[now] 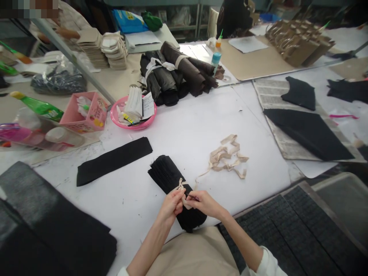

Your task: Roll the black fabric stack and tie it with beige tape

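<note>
A rolled bundle of black sheets (166, 168) lies at the table's near edge, tied round its middle with a cream cloth strip (181, 183) that is knotted on top. My left hand (170, 205) is closed in a pinch on the strip just below the knot. Close beside it, my right hand (207, 204) is closed round a small dark thin tool (193, 197), its kind not clear, with its tip at the strip. Part of the bundle is hidden under both hands. A loose heap of the same cream strip (227, 157) lies to the right.
A flat black stack (115, 161) lies left of the bundle, larger black sheets (57, 222) at the near left. Behind are a pink basin (134, 124), a pink box (83, 113) and tied dark rolls (172, 76). Black pieces (307, 132) lie right. A person (69, 23) sits far left.
</note>
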Action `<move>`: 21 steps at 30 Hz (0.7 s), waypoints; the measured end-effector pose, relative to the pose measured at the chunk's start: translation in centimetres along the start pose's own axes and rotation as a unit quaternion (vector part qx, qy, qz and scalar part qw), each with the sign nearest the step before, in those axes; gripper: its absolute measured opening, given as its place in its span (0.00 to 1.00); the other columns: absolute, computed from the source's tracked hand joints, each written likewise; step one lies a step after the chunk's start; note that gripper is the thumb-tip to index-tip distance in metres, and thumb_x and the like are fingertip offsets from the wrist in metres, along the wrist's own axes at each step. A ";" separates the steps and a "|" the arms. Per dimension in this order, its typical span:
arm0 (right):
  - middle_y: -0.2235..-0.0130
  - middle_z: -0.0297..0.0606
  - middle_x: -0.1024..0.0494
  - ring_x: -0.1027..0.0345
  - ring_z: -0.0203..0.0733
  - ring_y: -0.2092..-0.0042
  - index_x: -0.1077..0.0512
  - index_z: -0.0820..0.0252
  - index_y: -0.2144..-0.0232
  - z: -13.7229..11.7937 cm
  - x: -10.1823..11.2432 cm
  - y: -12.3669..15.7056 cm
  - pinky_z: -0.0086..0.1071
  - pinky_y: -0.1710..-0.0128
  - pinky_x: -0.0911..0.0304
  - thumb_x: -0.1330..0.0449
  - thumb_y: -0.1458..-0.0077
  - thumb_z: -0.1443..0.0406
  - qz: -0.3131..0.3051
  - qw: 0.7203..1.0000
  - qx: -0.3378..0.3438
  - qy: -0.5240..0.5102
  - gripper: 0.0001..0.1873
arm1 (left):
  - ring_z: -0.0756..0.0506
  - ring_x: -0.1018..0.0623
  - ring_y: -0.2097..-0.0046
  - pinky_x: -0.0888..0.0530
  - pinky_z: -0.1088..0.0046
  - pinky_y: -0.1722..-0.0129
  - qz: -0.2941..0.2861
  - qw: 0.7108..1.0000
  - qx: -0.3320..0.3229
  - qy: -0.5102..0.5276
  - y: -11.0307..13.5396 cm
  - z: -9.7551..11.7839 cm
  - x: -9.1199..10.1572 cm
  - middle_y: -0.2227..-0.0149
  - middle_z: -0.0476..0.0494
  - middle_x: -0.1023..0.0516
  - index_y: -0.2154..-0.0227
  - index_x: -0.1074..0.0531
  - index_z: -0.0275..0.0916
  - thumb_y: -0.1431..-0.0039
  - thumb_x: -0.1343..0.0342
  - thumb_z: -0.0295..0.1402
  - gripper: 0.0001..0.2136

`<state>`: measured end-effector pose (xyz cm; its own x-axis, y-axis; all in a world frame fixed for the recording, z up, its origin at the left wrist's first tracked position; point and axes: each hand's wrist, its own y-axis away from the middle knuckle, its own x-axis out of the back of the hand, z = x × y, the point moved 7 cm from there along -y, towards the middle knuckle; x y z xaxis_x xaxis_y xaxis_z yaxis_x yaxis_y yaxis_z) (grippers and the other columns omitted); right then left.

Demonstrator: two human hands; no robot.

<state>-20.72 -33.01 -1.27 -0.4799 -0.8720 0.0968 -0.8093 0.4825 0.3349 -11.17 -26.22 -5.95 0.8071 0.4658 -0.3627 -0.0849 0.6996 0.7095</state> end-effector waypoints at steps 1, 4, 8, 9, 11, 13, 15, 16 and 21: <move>0.76 0.29 0.32 0.41 0.30 0.74 0.29 0.61 0.71 0.3 0.2 0.0 0.25 0.73 0.45 0.45 0.42 0.56 0.001 1.000 -0.012 -0.022 0.15 | 0.60 0.51 0.85 0.55 0.81 0.87 0.007 1.000 0.000 -0.006 -0.1 0.0 0.3 0.78 0.56 0.37 0.62 0.30 0.34 0.53 0.38 0.50 0.24; 0.78 0.27 0.32 0.42 0.29 0.81 0.30 0.60 0.62 2.1 1.3 -0.4 0.23 0.83 0.49 0.51 0.39 0.52 0.021 0.993 -0.089 -0.073 0.19 | 0.59 0.51 0.84 0.56 0.81 0.86 0.031 0.999 -0.006 -0.041 -0.1 0.2 1.0 0.80 0.58 0.40 0.61 0.30 0.35 0.53 0.39 0.51 0.25; 0.84 0.26 0.33 0.45 0.29 0.88 0.33 0.60 0.60 4.3 1.4 -1.7 0.21 0.90 0.55 0.57 0.38 0.47 -0.026 0.985 -0.154 -0.076 0.25 | 0.57 0.47 0.83 0.54 0.81 0.85 0.090 0.990 -0.039 -0.105 0.1 1.0 2.0 0.82 0.58 0.44 0.67 0.28 0.35 0.50 0.41 0.52 0.22; 0.85 0.26 0.33 0.47 0.29 0.88 0.33 0.61 0.62 4.5 1.3 -2.1 0.20 0.90 0.55 0.58 0.38 0.47 -0.032 0.985 -0.157 -0.070 0.26 | 0.57 0.46 0.82 0.53 0.81 0.84 0.103 0.986 -0.051 -0.118 0.0 1.2 2.2 0.82 0.57 0.43 0.69 0.29 0.35 0.50 0.41 0.51 0.21; 0.85 0.28 0.33 0.49 0.27 0.87 0.33 0.61 0.65 4.6 1.1 -2.8 0.20 0.90 0.55 0.59 0.38 0.47 -0.035 0.985 -0.157 -0.064 0.27 | 0.56 0.43 0.80 0.51 0.81 0.83 0.119 0.981 -0.072 -0.137 -0.1 1.6 2.5 0.82 0.56 0.41 0.72 0.29 0.34 0.50 0.41 0.50 0.20; 0.83 0.29 0.32 0.50 0.27 0.86 0.34 0.61 0.66 4.4 0.7 -3.2 0.19 0.90 0.56 0.59 0.37 0.47 -0.043 0.983 -0.162 -0.074 0.26 | 0.56 0.43 0.79 0.50 0.81 0.82 0.126 0.977 -0.088 -0.150 -0.3 1.8 2.8 0.82 0.55 0.40 0.73 0.29 0.34 0.49 0.41 0.50 0.20; 0.82 0.29 0.32 0.53 0.26 0.86 0.34 0.61 0.66 4.1 0.2 -3.3 0.19 0.90 0.59 0.57 0.37 0.48 -0.064 0.978 -0.175 -0.092 0.24 | 0.55 0.43 0.79 0.49 0.81 0.81 0.128 0.975 -0.098 -0.155 -0.4 1.8 3.0 0.81 0.54 0.39 0.73 0.29 0.35 0.48 0.42 0.50 0.19; 0.82 0.28 0.32 0.54 0.26 0.86 0.35 0.61 0.66 4.0 0.0 -3.2 0.19 0.90 0.60 0.57 0.37 0.49 -0.072 0.975 -0.185 -0.102 0.23 | 0.55 0.43 0.79 0.49 0.81 0.81 0.128 0.974 -0.101 -0.155 -0.4 1.8 3.1 0.81 0.54 0.39 0.72 0.29 0.35 0.47 0.43 0.50 0.19; 0.81 0.26 0.34 0.58 0.25 0.86 0.36 0.60 0.66 3.7 -0.5 -3.0 0.20 0.90 0.65 0.55 0.38 0.49 -0.088 0.961 -0.215 -0.153 0.21 | 0.55 0.43 0.79 0.48 0.82 0.81 0.126 0.976 -0.099 -0.147 -0.5 1.6 3.3 0.81 0.55 0.39 0.71 0.30 0.36 0.45 0.45 0.50 0.19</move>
<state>-19.30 -33.75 -5.84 -0.4780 -0.8404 -0.2553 -0.7047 0.1934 0.6827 -7.50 -25.90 -6.54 0.8763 0.4814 0.0188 -0.3906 0.6869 0.6129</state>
